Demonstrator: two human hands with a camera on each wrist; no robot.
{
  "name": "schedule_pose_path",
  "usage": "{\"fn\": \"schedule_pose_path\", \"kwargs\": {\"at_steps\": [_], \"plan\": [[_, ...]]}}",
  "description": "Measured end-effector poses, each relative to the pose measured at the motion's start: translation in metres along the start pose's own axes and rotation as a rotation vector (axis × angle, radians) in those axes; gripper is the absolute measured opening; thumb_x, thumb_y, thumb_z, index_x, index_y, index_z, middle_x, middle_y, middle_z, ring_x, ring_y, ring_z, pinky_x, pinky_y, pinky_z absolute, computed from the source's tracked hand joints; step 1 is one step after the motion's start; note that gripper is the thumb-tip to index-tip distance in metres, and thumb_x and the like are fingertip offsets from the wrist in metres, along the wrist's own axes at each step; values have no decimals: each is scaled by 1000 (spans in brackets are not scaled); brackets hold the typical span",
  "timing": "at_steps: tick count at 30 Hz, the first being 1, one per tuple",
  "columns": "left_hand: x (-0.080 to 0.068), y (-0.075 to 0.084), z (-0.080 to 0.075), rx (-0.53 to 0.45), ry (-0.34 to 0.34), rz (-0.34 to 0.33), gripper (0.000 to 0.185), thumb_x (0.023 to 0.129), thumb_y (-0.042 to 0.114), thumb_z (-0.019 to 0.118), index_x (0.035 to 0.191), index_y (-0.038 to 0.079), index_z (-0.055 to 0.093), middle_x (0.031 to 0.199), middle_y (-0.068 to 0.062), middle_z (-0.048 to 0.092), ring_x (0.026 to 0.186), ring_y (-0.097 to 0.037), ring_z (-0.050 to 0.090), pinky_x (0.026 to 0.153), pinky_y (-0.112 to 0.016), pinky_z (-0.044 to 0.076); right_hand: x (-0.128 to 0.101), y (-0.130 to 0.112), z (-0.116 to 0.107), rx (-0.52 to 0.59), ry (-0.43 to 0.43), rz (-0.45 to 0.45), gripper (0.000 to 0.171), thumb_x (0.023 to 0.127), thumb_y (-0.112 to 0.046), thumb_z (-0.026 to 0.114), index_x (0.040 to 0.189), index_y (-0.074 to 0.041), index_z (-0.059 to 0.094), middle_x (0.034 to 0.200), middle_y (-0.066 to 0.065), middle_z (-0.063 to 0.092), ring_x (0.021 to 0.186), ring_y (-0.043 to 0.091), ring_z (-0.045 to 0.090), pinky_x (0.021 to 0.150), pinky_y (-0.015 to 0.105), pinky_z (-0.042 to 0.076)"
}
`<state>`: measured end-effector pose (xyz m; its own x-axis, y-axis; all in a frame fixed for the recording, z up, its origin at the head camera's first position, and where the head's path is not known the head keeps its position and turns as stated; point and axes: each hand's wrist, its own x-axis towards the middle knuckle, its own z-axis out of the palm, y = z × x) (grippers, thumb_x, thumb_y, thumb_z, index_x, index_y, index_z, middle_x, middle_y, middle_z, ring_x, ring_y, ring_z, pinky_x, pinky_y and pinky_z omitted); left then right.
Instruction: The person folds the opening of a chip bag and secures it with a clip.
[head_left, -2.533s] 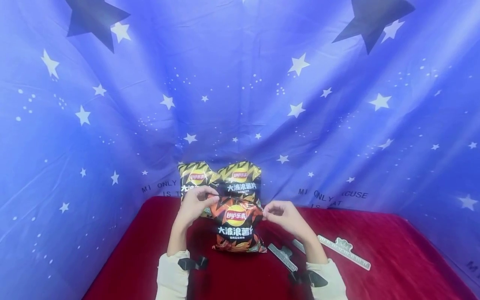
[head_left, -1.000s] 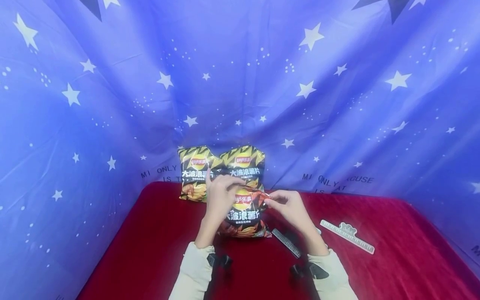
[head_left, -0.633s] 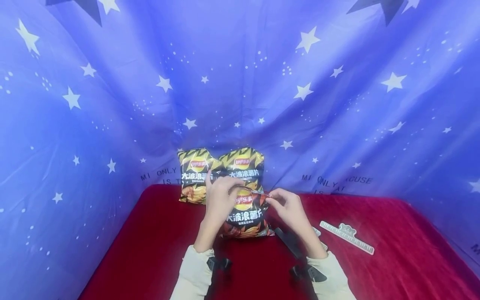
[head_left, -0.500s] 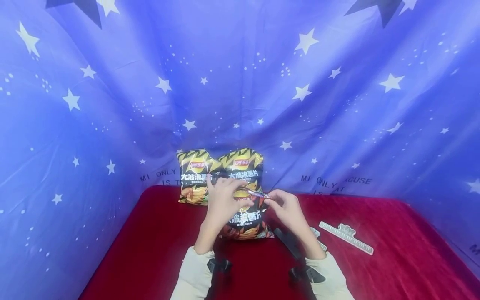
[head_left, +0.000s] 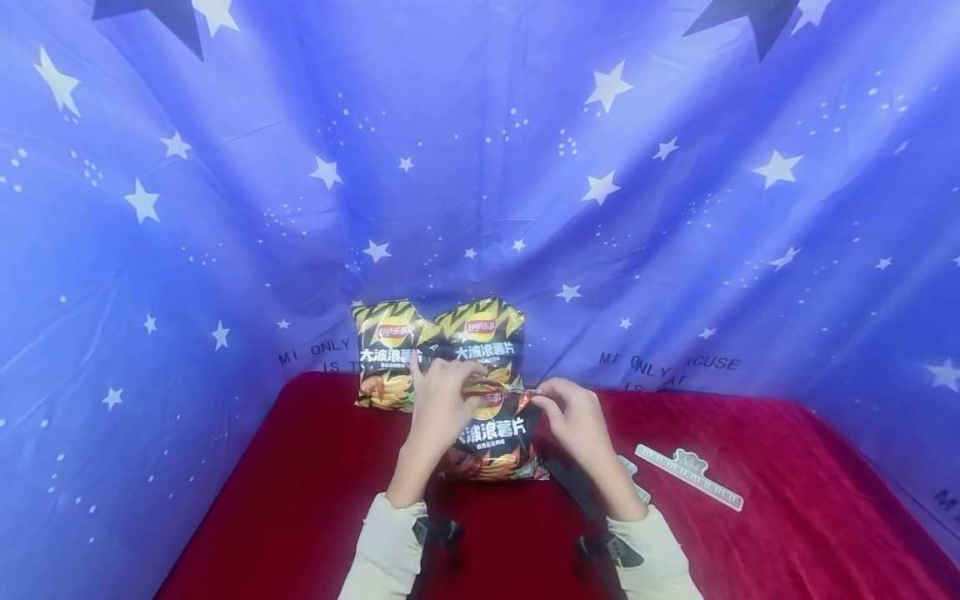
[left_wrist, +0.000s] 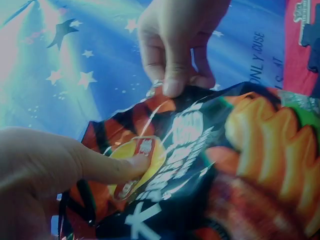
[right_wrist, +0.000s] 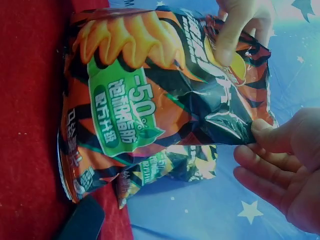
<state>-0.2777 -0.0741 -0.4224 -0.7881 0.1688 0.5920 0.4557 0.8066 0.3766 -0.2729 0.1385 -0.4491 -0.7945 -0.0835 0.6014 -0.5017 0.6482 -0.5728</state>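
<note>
Orange-and-black foil crinkles under both hands: the left hand [head_left: 438,406] pinches the top edge of the front Lay's chip bag [head_left: 495,437], its thumb pressed flat on the yellow logo, while the right hand [head_left: 573,421] pinches the same top edge at the far corner. That bag stands upright on the red velvet table [head_left: 300,500], folded over at the top. Just behind it, two yellow-and-black chip bags [head_left: 442,337] lean against the blue star-printed cloth [head_left: 225,208]. To the right lie a black sealing clip [head_left: 577,487], partly under the right wrist, and a pale crown-topped sealing clip [head_left: 690,477], further out.
</note>
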Motion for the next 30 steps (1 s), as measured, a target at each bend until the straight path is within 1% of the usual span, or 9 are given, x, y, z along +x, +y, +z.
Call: {"fn": "schedule_pose_path", "kwargs": {"at_steps": [3,5,10,13,17,19,24,26,30], "plan": [[1,-5,-3,-139,28,7,26,81,15,85,106,20,78,101,3,79,99,-22,67,120,-73,10,0,0,-3,29,-10,12,7,84,-2,80,85,-5,74,78,6,75,66,14,63,63,31,56],[1,-9,-5,-233,59,24,21,85,15,81,105,20,79,100,4,79,92,-19,68,123,-69,10,0,0,-5,69,-28,36,6,84,-2,80,86,-5,75,79,6,75,68,15,66,65,30,57],[4,-14,-10,-373,96,28,13,86,14,79,98,17,81,97,1,80,83,-17,73,126,-59,15,1,0,-12,161,-103,65,6,86,-7,80,91,-8,77,85,4,77,76,12,70,72,28,60],[5,-16,-14,-417,100,7,9,85,12,80,94,15,82,94,0,80,88,-19,76,125,-56,20,1,0,-17,212,-148,38,8,86,-9,81,92,-13,78,86,0,77,79,7,69,75,25,59],[7,-18,-19,-437,90,-20,6,85,11,80,90,14,82,91,-1,80,86,-20,76,122,-56,25,2,-1,-20,264,-166,-21,11,85,-7,82,90,-17,81,82,-4,76,77,5,66,74,22,56],[7,-19,-20,-440,78,-31,6,86,11,80,91,13,82,91,-1,80,86,-21,76,122,-56,26,2,-1,-19,283,-169,-26,11,84,-8,83,90,-17,81,81,-4,76,75,5,66,72,22,56],[6,-20,-22,-474,24,-47,8,89,11,77,95,14,82,94,-1,80,91,-20,75,121,-54,27,0,2,-16,325,-192,40,8,86,-12,82,94,-14,80,85,1,77,78,4,67,73,22,57],[6,-21,-23,-496,-3,-37,11,91,10,75,97,16,82,90,0,79,85,-18,73,120,-53,29,-1,4,-15,349,-201,64,9,87,-11,81,95,-12,78,87,4,77,80,4,68,74,24,58],[6,-24,-24,-522,-40,19,20,93,2,70,98,18,81,79,1,75,70,-12,64,115,-53,33,-2,7,-14,384,-235,88,12,87,-5,78,97,-10,75,89,8,76,81,5,69,74,26,57]]}}
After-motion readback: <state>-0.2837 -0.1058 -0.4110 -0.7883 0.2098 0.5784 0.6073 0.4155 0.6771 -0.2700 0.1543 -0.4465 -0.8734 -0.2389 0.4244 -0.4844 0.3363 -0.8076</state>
